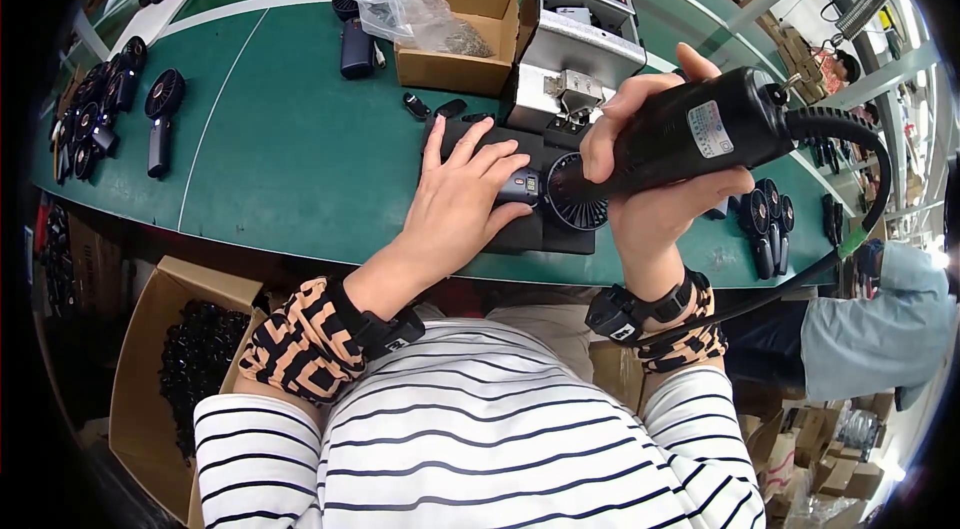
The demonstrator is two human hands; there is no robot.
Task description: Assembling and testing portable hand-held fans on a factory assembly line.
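Note:
A black handheld fan (575, 191) lies in a dark block-like fixture (520, 237) at the middle of the bench. My left hand (462, 179) rests flat over the fixture and the fan's handle, fingers spread, with the thumb beside the handle's small display. Wrapped in my right hand (655, 199) is a black electric screwdriver (690, 134), tilted so its front end points down at the fan's round grille. The screwdriver's tip is hidden, so I cannot tell whether it touches the fan.
Beyond the fixture stand a cardboard box (455, 69) with a plastic bag (415, 19) and a metal machine (585, 19). Several fans (95, 109) lie at left, others (768, 214) at right. The screwdriver's cord (885, 174) loops down the right side. Another person's sleeve (870, 339) shows there.

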